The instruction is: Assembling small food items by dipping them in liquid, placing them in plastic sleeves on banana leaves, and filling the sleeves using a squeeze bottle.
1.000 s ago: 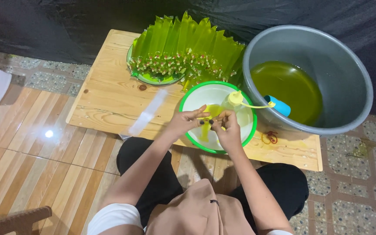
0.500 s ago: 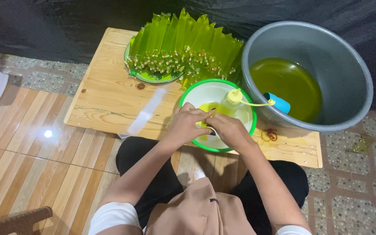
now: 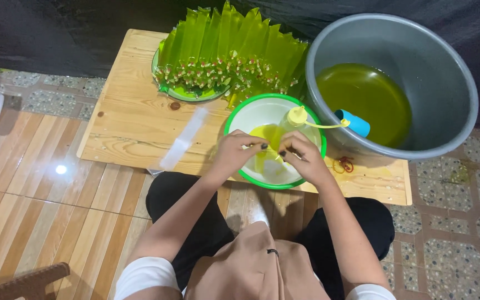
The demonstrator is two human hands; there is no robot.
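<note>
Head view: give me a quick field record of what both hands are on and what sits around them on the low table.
left hand: over the green-rimmed bowl, fingers pinching a narrow yellow-green filled bag
right hand: pinching the same bag from the other side
squeeze bottle: yellow cap, standing in the bowl, just beyond the hands
grey basin: right end of the table, holds green liquid, a blue object floating in it
green plate: far side, stacked with filled green bags
wooden table: an empty clear bag left of the bowl, rubber bands to its right

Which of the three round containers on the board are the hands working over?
The white bowl with the green rim, nearest the person. Both the left hand and the right hand are over it. The grey basin and the plate of green packets stand untouched.
</note>
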